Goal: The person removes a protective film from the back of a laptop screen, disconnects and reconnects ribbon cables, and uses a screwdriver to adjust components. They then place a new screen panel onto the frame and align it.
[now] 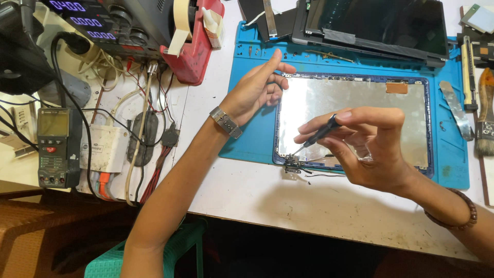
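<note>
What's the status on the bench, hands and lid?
Right hand grips screwdriver, tip at hinge. Left hand open, resting at lid top-left corner. Loose wire beside hinge; nothing blocking.

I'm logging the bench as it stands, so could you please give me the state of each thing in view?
Laptop lid shell: flat on the blue mat, foil side up, no panel in it.
Screwdriver: in the right hand, tip at the hinge.
Left hand: empty, resting at the shell's left edge.
Multimeter: display blank.
Brush: lying unused.
</note>
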